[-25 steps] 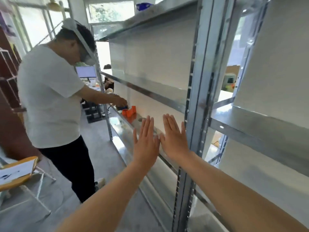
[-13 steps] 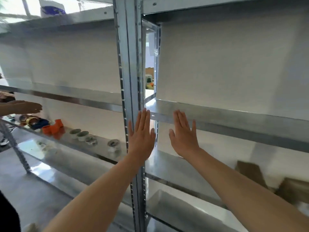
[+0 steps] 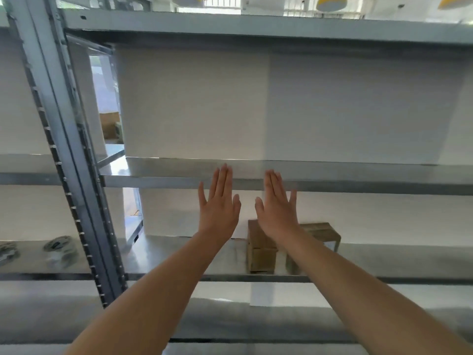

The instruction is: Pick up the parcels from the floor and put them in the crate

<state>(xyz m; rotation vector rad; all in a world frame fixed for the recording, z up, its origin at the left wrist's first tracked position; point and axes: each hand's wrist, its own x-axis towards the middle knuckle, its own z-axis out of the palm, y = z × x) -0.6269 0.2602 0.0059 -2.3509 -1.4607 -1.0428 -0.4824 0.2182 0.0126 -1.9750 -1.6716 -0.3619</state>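
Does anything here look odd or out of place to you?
Nothing looks spilled or broken. The one odd sight: the left hand and right hand are held up flat, holding nothing, before the metal shelving; cardboard boxes sit on a shelf.

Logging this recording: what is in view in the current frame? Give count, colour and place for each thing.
shelving rack: one, grey metal, fills the view
backing panels: white, behind the shelves
cardboard boxes: apparently two, brown, on the lower shelf, partly behind the right hand
round items: two, greyish, blurred, lower shelf at far left
lamps: three, yellow and white, cut off at top edge
left hand: one, fingers straight, raised before the shelves, holds nothing
right hand: one, likewise
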